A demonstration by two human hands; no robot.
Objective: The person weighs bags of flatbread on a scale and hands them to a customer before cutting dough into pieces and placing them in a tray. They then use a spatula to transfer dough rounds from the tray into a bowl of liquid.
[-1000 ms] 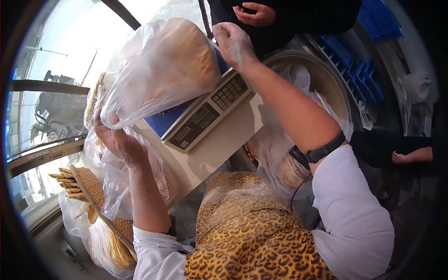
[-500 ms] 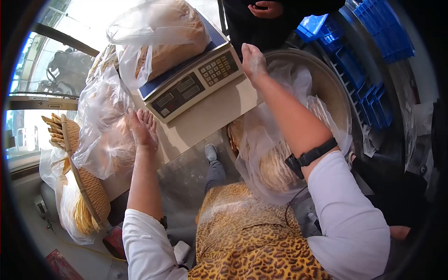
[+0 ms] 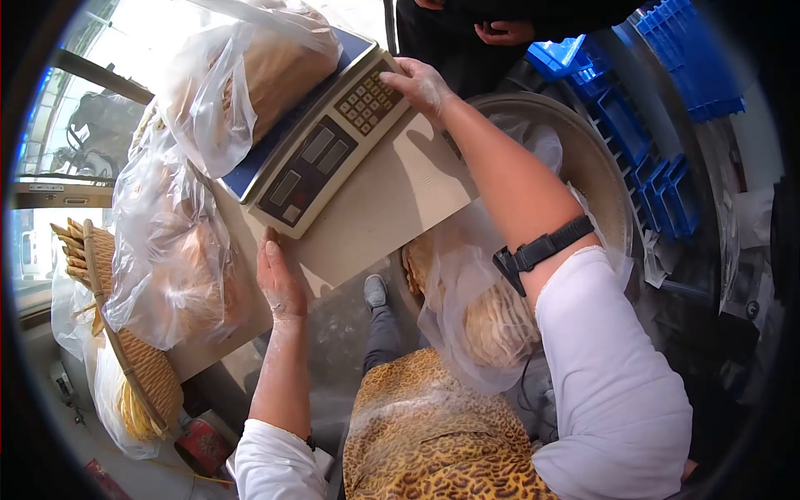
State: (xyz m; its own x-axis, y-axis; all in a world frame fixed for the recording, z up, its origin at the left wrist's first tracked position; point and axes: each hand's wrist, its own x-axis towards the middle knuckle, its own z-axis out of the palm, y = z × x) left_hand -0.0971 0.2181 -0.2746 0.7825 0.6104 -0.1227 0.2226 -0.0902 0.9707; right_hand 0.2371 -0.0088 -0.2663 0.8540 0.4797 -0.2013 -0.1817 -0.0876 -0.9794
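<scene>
A digital scale (image 3: 310, 158) with a keypad sits at an angle on the pale tabletop (image 3: 392, 208). On its platform rests a large clear plastic bag (image 3: 275, 83) of flat, tan food that looks like flatbread. My right hand (image 3: 423, 90) grips the scale's right end, thumb over the keypad's edge. My left hand (image 3: 282, 282) is by the scale's front left corner, fingers straight, fingertips at the corner. Left of that hand lies another filled plastic bag (image 3: 179, 250).
A wicker tray (image 3: 150, 367) of long golden sticks stands at the left. A round vessel (image 3: 612, 167) and bagged pale flat pieces (image 3: 496, 325) are at the right, near blue crates (image 3: 642, 133). Another person in dark clothes, one hand (image 3: 504, 32) showing, stands across the table.
The scale has turned counterclockwise on the table, with its bag. My right hand has come onto its right end, and my left hand has moved from the side bag to the scale's front corner.
</scene>
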